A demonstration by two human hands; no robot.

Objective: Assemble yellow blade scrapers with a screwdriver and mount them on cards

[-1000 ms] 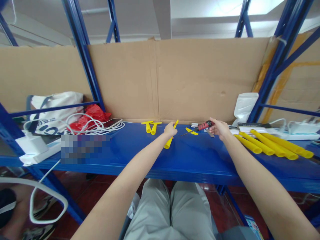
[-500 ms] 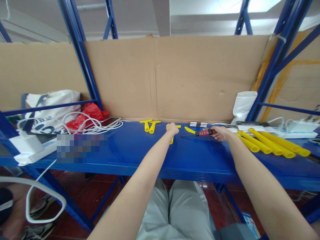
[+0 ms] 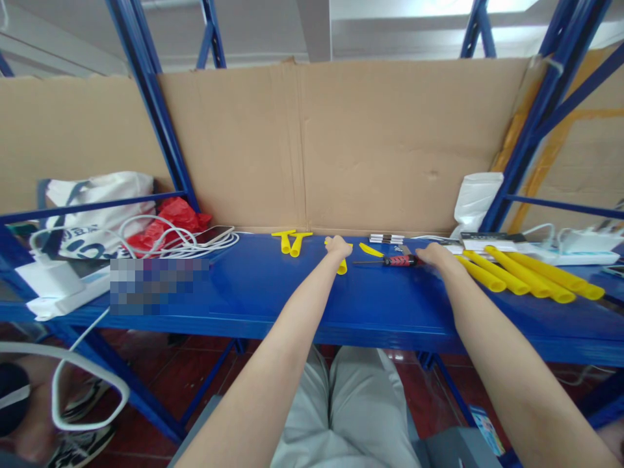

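Note:
My left hand is closed around a yellow T-shaped piece with a tube-like stem; its tube end shows below the hand and most of the crossbar is covered. My right hand is at the butt end of a red and black screwdriver, which lies on the blue tabletop with its shaft pointing left. The right fingers are blurred and partly hidden, so I cannot make out whether they still touch the handle. Between the hands lies a curved yellow strip.
Two yellow T-shaped pieces lie at the back, left of my hands. Several yellow tubes rest at the right, before a white power strip. White cables and a red bag sit left. A cardboard panel stands behind.
The screwdriver, held in my right hand before, now lies lower on the tabletop with its handle exposed. My left hand has shifted slightly right with the yellow piece.

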